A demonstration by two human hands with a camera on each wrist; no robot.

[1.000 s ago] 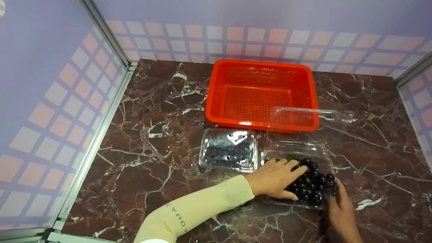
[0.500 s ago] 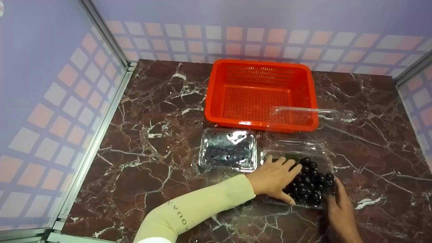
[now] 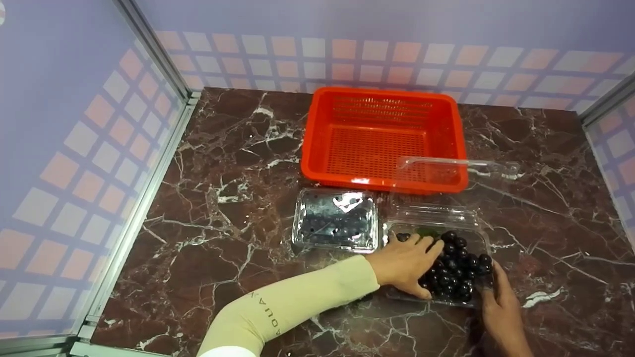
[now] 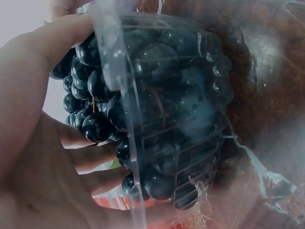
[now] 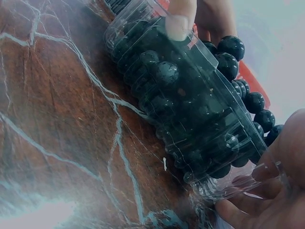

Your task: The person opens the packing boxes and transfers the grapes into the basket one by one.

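One clear box (image 3: 477,240) of dark grapes (image 3: 452,273) sits at lower right of my head view; I have the left hand (image 3: 406,265) spread loosely over the grapes, and the right hand (image 3: 503,310) gripping the box's right end. A red basket (image 3: 342,179) stands at upper centre.

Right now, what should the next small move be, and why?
Probably curl the left hand gently round the grapes: its fingers lie spread over them, the clear box has its lid open, and the right hand holds the box's right end.
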